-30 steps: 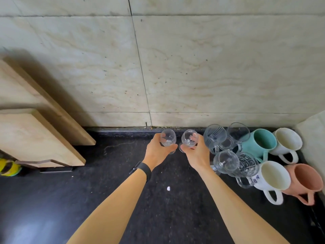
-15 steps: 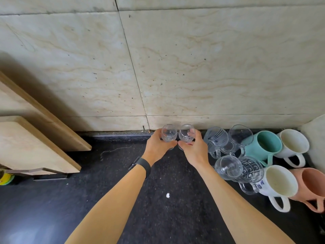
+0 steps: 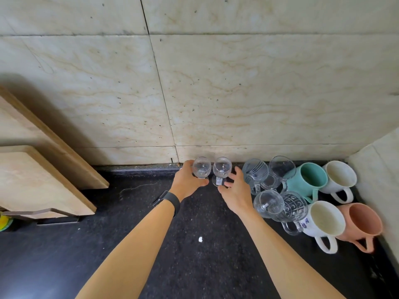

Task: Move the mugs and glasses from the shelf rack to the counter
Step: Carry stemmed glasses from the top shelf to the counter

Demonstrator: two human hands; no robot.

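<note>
Two small clear stemmed glasses stand side by side on the black counter against the back wall. My left hand grips the left glass around its bowl and stem. My right hand sits just right of the right glass, fingers spread and loose, thumb near the glass's foot. To the right stands a cluster of clear glass mugs, another stemmed glass, a teal mug, two white mugs and a pink mug. The shelf rack is out of view.
Wooden cutting boards lean against the tiled wall at the left. A side wall closes the counter's right end behind the mugs. A white speck lies on the counter between my forearms. Something yellow shows at the left edge.
Both hands moved the two stemmed glasses back toward the wall and set them down. My right hand's fingers have come off the right glass and spread.
</note>
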